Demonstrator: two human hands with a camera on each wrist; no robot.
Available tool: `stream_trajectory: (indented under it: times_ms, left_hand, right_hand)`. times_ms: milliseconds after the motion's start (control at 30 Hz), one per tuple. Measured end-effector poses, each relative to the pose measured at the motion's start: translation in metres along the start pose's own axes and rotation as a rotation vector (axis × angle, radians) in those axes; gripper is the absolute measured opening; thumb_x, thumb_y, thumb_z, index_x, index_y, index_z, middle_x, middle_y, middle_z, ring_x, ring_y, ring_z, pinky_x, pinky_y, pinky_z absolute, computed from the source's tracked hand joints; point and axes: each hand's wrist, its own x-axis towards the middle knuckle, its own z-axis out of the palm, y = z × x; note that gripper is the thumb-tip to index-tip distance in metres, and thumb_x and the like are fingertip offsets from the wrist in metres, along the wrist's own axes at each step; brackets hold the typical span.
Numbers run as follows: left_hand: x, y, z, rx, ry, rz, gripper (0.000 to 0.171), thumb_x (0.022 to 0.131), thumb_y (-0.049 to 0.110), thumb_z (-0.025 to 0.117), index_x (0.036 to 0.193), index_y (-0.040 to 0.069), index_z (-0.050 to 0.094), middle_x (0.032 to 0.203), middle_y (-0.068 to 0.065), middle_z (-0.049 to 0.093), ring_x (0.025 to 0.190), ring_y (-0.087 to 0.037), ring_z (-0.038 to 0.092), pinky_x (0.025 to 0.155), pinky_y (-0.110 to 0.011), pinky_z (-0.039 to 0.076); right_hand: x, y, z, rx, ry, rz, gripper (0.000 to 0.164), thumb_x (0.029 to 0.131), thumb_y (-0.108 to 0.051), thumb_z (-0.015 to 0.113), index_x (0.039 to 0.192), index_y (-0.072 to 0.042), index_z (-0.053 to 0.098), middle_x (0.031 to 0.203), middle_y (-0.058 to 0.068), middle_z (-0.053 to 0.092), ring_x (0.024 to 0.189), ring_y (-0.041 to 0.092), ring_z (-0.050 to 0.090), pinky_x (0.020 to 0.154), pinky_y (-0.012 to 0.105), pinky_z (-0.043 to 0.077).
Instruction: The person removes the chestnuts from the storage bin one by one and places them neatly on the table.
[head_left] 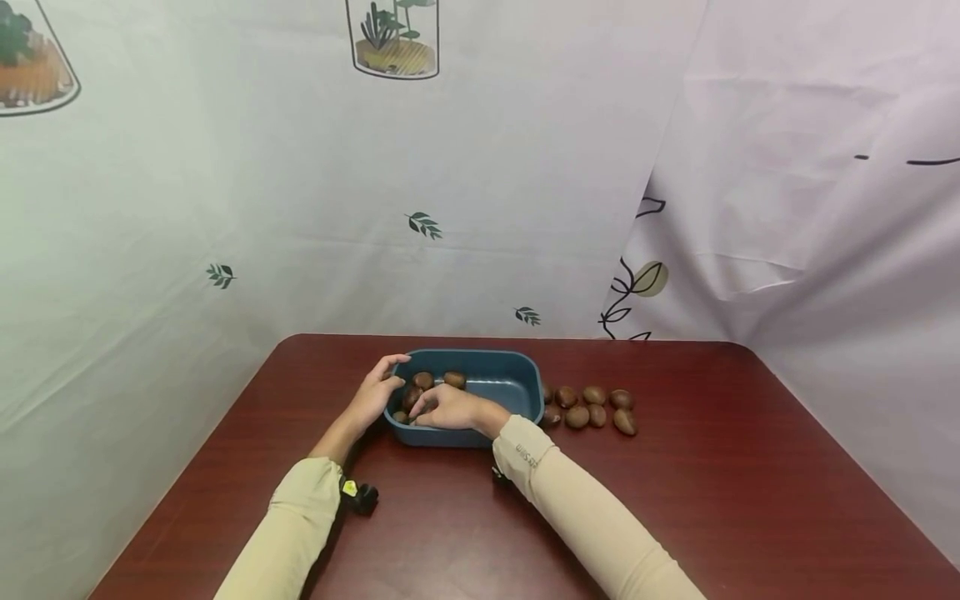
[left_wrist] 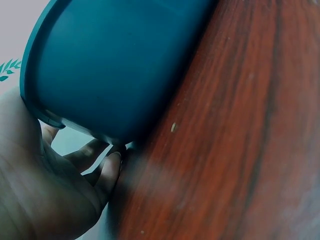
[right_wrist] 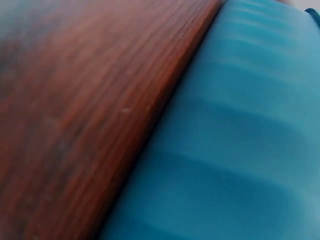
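Observation:
A blue rectangular basin (head_left: 504,392) stands on the table with several brown chestnuts (head_left: 454,379) gathered towards its left end. My left hand (head_left: 371,398) grips the basin's left end. Its thumb reaches over the rim, and in the left wrist view its fingers (left_wrist: 109,172) lie against the outer wall. Over the front rim, my right hand (head_left: 448,408) reaches into the basin, fingers bent down among the chestnuts at the left. Its fingertips are right beside a chestnut (head_left: 401,417); I cannot tell whether they pinch one. The right wrist view shows only the basin's outer wall (right_wrist: 240,140) and table.
To the right of the basin, several chestnuts (head_left: 577,417) lie on the dark red wooden table (head_left: 720,467) in two rough rows. The nearest ones sit close against the basin's right end. A printed white cloth (head_left: 480,167) hangs behind the table and along its sides.

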Motion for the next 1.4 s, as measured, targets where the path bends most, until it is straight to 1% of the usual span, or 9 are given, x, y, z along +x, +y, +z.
stream_trajectory:
  times_ms: [100, 267, 600, 767, 900, 967, 1133, 1300, 1400]
  left_hand:
    - [0.0, 0.0, 0.0, 0.002, -0.001, 0.006, 0.041, 0.102, 0.009, 0.043, 0.143, 0.01, 0.043, 0.155, -0.018, 0.031, 0.14, -0.039, 0.032, 0.108, -0.059, 0.028]
    - [0.001, -0.003, 0.001, 0.011, -0.007, -0.007, 0.041, 0.102, 0.01, 0.042, 0.143, 0.011, 0.043, 0.154, -0.018, 0.033, 0.138, -0.039, 0.035, 0.106, -0.059, 0.031]
    - [-0.001, -0.003, 0.005, 0.01, 0.005, -0.017, 0.041, 0.1, 0.01, 0.044, 0.141, 0.012, 0.046, 0.143, -0.02, 0.046, 0.126, -0.035, 0.046, 0.097, -0.047, 0.04]
    - [-0.005, 0.01, 0.002, 0.02, -0.025, -0.018, 0.042, 0.101, 0.007, 0.043, 0.142, 0.007, 0.043, 0.147, -0.024, 0.04, 0.128, -0.039, 0.044, 0.096, -0.049, 0.04]
    - [-0.004, 0.009, 0.001, 0.019, -0.035, -0.026, 0.042, 0.101, 0.005, 0.042, 0.143, 0.005, 0.042, 0.152, -0.024, 0.033, 0.134, -0.042, 0.038, 0.099, -0.054, 0.037]
    - [-0.001, 0.0, 0.001, 0.037, -0.017, -0.009, 0.042, 0.1, 0.006, 0.042, 0.143, 0.006, 0.042, 0.152, -0.022, 0.034, 0.134, -0.041, 0.038, 0.099, -0.052, 0.037]
    - [0.0, -0.002, 0.002, 0.036, 0.02, 0.004, 0.042, 0.098, 0.004, 0.045, 0.14, 0.007, 0.046, 0.149, -0.02, 0.039, 0.133, -0.039, 0.04, 0.099, -0.049, 0.036]
    - [0.0, 0.0, 0.002, 0.043, 0.022, 0.004, 0.042, 0.098, 0.004, 0.045, 0.14, 0.007, 0.046, 0.151, -0.02, 0.037, 0.135, -0.04, 0.037, 0.101, -0.05, 0.034]
    - [0.001, 0.0, 0.002, 0.044, 0.013, 0.006, 0.042, 0.099, 0.005, 0.045, 0.141, 0.007, 0.045, 0.151, -0.021, 0.037, 0.135, -0.04, 0.037, 0.101, -0.053, 0.034]
  right_hand:
    - [-0.001, -0.001, 0.0, -0.012, -0.029, 0.001, 0.022, 0.1, -0.024, 0.058, 0.11, -0.013, 0.074, 0.108, -0.003, 0.068, 0.1, 0.009, 0.061, 0.087, 0.029, 0.049]
    - [-0.002, 0.001, 0.0, 0.024, -0.029, -0.011, 0.022, 0.099, -0.026, 0.059, 0.108, -0.014, 0.075, 0.106, -0.006, 0.067, 0.097, 0.007, 0.06, 0.085, 0.028, 0.048]
    - [-0.016, 0.002, -0.006, 0.319, 0.125, -0.072, 0.022, 0.092, -0.021, 0.071, 0.108, -0.005, 0.072, 0.089, 0.007, 0.074, 0.074, 0.016, 0.068, 0.064, 0.03, 0.054]
    - [-0.028, 0.008, -0.012, 0.264, 0.166, -0.059, 0.025, 0.096, -0.028, 0.067, 0.111, -0.009, 0.073, 0.099, 0.014, 0.072, 0.069, 0.018, 0.069, 0.062, 0.031, 0.053]
    - [-0.039, 0.011, -0.017, 0.21, 0.186, -0.056, 0.027, 0.097, -0.027, 0.065, 0.113, -0.007, 0.073, 0.091, 0.013, 0.073, 0.066, 0.018, 0.069, 0.061, 0.032, 0.053]
    - [-0.042, 0.012, -0.019, 0.205, 0.183, -0.059, 0.027, 0.097, -0.024, 0.065, 0.114, -0.004, 0.071, 0.079, 0.013, 0.072, 0.066, 0.017, 0.069, 0.062, 0.031, 0.054]
    - [-0.046, 0.017, -0.023, 0.205, 0.154, -0.066, 0.03, 0.094, -0.011, 0.068, 0.119, 0.005, 0.064, 0.088, 0.018, 0.072, 0.07, 0.016, 0.068, 0.063, 0.031, 0.054]
    - [-0.05, 0.02, -0.027, 0.167, 0.163, -0.048, 0.032, 0.09, -0.01, 0.071, 0.12, 0.003, 0.065, 0.099, 0.008, 0.07, 0.073, 0.013, 0.065, 0.065, 0.03, 0.053]
    - [-0.051, 0.021, -0.028, 0.149, 0.157, -0.048, 0.029, 0.09, -0.013, 0.073, 0.115, 0.0, 0.068, 0.096, 0.006, 0.07, 0.07, 0.011, 0.061, 0.064, 0.029, 0.051]
